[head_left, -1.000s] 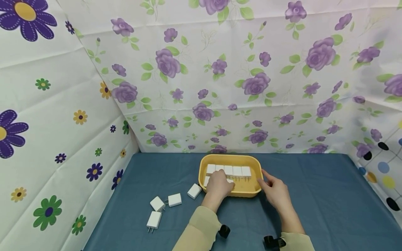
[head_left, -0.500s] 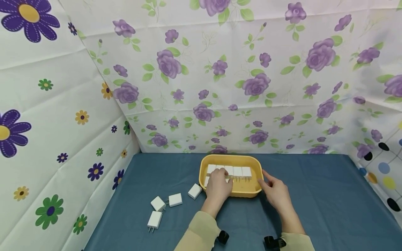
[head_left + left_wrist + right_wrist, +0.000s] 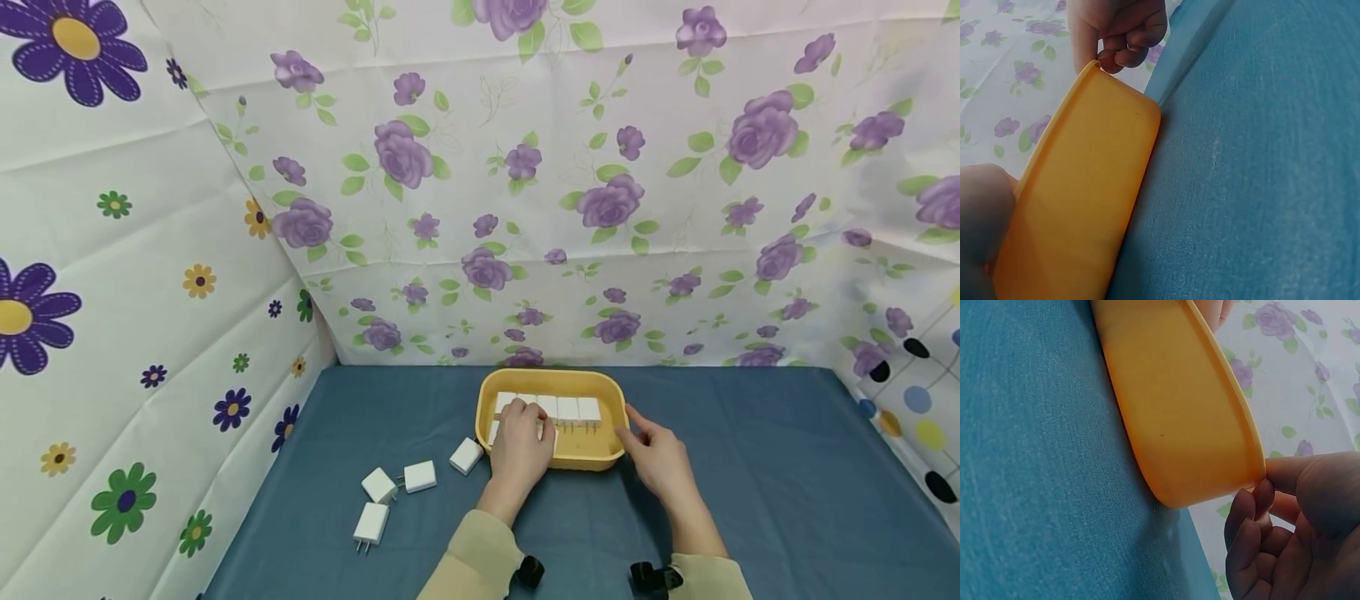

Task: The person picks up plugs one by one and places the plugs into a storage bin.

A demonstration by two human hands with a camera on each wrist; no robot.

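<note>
A yellow plastic tray [image 3: 588, 463] sits on the cloth, with a back row of white wall chargers [image 3: 567, 408], prongs toward me. My left hand [image 3: 519, 442] reaches over the near left rim, thumb and forefinger curled around a white charger [image 3: 540, 428] that they mostly cover. Another charger [image 3: 493, 432] shows left of that hand. At the tray's right end, my right hand [image 3: 656, 454] pinches the rim; the right wrist view shows its thumb and fingers [image 3: 1244, 515] meeting at the edge. The tray wall [image 3: 1079, 187] conceals the left fingertips in the left wrist view.
Left of the tray, one loose charger [image 3: 466, 456] lies close to its corner. Farther left are three more: an upper one [image 3: 419, 477], a tilted one [image 3: 378, 485] and a lower one [image 3: 371, 524]. Floral sheets [image 3: 480, 208] enclose the blue cloth [image 3: 750, 483].
The left hand has shifted slightly left and its fingers have drawn up within the tray. The right hand keeps its hold on the rim, and the loose chargers stay in place.
</note>
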